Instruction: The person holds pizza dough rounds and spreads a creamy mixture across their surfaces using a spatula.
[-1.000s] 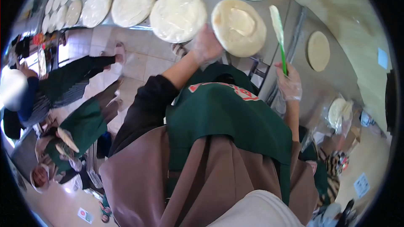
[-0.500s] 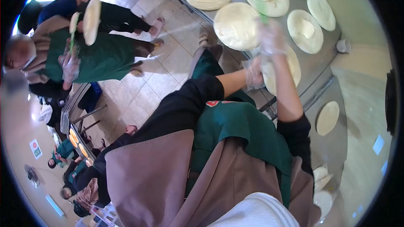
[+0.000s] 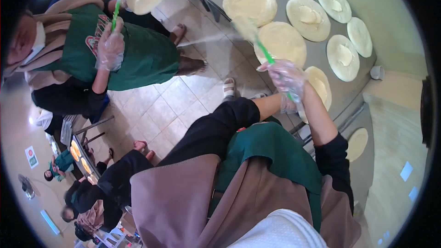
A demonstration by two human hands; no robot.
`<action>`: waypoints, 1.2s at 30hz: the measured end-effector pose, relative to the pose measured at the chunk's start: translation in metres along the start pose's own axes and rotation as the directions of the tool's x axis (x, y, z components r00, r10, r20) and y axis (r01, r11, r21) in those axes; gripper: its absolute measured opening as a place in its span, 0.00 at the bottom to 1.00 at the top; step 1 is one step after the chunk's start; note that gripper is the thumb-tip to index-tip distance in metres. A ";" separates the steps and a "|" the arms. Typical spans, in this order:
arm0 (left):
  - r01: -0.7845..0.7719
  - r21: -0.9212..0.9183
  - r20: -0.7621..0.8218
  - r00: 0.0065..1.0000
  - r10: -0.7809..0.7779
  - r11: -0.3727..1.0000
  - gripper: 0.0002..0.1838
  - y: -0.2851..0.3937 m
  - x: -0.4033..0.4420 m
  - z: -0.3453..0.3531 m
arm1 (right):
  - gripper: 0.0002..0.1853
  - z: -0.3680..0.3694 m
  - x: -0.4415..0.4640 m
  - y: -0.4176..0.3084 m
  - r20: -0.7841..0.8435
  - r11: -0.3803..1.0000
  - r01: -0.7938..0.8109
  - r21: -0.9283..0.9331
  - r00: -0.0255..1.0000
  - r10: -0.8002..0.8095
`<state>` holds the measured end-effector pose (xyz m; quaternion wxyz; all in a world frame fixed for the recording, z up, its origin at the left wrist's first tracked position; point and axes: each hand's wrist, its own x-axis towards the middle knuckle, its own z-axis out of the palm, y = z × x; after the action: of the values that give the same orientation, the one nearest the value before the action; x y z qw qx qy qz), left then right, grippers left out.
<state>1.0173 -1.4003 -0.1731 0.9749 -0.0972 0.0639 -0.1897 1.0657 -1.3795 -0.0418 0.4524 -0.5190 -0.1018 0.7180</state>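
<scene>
My right hand, in a clear plastic glove, is closed around a green-handled spatula. Its broad pale head is blurred by motion and points away from me over the table edge. Below the right wrist is my gloved left hand, partly hidden, its fingers at the near edge of a pale dough round. That round is partly covered by my right hand and forearm. Just beyond the right hand lies another flat dough round with a smooth, moist-looking top.
Several pale rounds, some with a mound in the middle, lie on the metal table. A small white cup stands by the wall. At left a co-worker holds a similar green-handled tool and a round. A whitish streak crosses above the tiled floor.
My right hand has swung the spatula up and away from the rounds, so its green handle now shows clearly. The view has shifted, and the co-worker at left appears closer.
</scene>
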 end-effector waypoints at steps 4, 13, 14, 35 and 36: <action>0.110 -0.049 0.175 0.980 -0.100 0.993 0.22 -0.001 -0.009 0.010 | 0.17 -0.001 -0.079 0.018 -0.260 0.984 0.160 0.073 0.956 -0.136; -0.039 0.024 -0.029 0.999 0.039 0.999 0.34 -0.006 0.018 0.027 | 0.21 0.021 -0.177 0.084 -0.696 0.829 0.520 0.205 0.673 -0.250; -0.049 0.017 -0.009 0.999 0.049 0.999 0.34 -0.004 0.020 0.026 | 0.21 0.025 -0.183 0.090 -0.699 0.824 0.527 0.208 0.669 -0.252; -0.358 0.467 0.146 0.933 0.329 0.808 0.32 0.013 0.027 0.146 | 0.17 -0.006 -0.219 0.114 -0.781 0.769 -0.275 -0.577 -0.091 -0.618; -0.250 0.301 0.177 0.963 0.204 0.920 0.33 0.015 0.023 0.155 | 0.16 -0.007 -0.215 0.107 -0.720 0.698 -0.352 -0.624 -0.088 -0.688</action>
<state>1.0686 -1.3703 -0.0276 0.9951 0.0574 -0.0268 -0.0756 1.0246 -1.6052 0.0302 0.2512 -0.9633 -0.0661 -0.0678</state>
